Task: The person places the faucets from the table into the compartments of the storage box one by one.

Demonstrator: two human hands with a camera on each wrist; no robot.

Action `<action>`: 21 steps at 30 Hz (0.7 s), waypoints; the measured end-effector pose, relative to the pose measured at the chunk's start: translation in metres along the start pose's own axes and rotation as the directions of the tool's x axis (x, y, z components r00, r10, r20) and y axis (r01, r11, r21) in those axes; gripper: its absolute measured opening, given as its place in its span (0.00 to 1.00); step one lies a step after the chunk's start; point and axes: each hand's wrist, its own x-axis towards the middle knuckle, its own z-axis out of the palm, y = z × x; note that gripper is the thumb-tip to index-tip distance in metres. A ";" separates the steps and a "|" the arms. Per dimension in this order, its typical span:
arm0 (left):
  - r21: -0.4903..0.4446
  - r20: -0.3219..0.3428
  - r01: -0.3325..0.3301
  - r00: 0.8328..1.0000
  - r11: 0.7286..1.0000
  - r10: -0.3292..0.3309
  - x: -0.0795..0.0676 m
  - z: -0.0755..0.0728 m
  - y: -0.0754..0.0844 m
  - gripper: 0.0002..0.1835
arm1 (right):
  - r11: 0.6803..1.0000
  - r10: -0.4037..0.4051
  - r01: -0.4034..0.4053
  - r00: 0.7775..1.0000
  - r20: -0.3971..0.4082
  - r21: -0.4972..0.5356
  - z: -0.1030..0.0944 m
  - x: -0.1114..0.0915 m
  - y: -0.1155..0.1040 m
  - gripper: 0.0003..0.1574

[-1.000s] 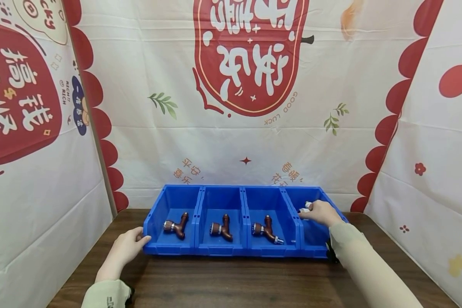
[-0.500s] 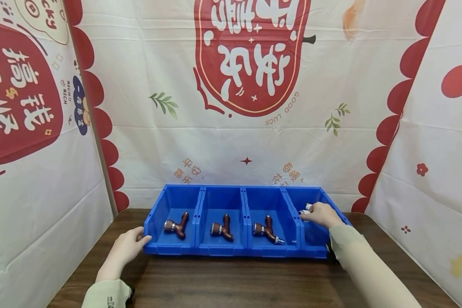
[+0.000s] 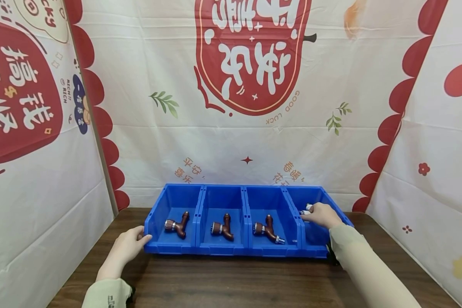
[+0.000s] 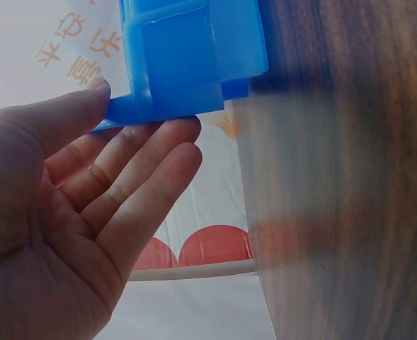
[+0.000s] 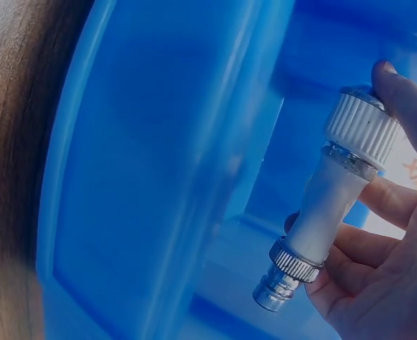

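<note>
In the rightmost compartment, my right hand [image 3: 321, 215] holds a white tap [image 5: 325, 205] with a ribbed knob and a silver hose nozzle. The right wrist view shows my thumb at the knob end and my fingers behind the body. My left hand [image 3: 126, 249] pinches the left front edge of the blue four-part storage bin [image 3: 223, 249], thumb on the rim and fingers along its outer side. Three brown taps lie one to a compartment: the left tap [image 3: 178, 225], the middle tap [image 3: 223, 227] and the right tap [image 3: 268, 229], which has a silver nozzle.
The bin stands on a dark wooden table [image 3: 223, 282]. A printed cloth [image 3: 215, 145] hangs close behind it, with more cloth at both sides. Dividers [image 3: 245, 218] stand between the compartments.
Both hands stay almost where they were, the right still holding the white tap and the left at the bin's edge. The head view has shifted very slightly.
</note>
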 end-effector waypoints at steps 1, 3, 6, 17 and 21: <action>-0.001 -0.001 -0.002 1.000 1.000 0.002 0.000 0.000 0.000 0.11 | 1.000 0.007 -0.007 1.000 0.005 0.002 0.000 0.000 0.000 0.25; -0.002 -0.004 -0.005 1.000 1.000 0.005 0.000 0.000 0.000 0.10 | 1.000 0.012 -0.012 1.000 0.015 0.002 0.001 -0.001 0.000 0.27; -0.001 -0.006 -0.008 1.000 1.000 0.008 0.000 0.000 0.000 0.10 | 1.000 0.025 -0.025 0.999 0.020 0.005 0.001 -0.001 -0.001 0.29; -0.006 -0.003 0.003 1.000 1.000 -0.003 -0.001 -0.001 0.001 0.12 | 0.999 0.038 -0.038 0.999 0.036 -0.002 0.003 0.003 0.002 0.29; -0.007 0.004 0.011 1.000 1.000 -0.011 -0.001 0.000 0.000 0.14 | 0.999 0.039 -0.039 0.998 0.051 -0.007 0.004 0.003 0.004 0.28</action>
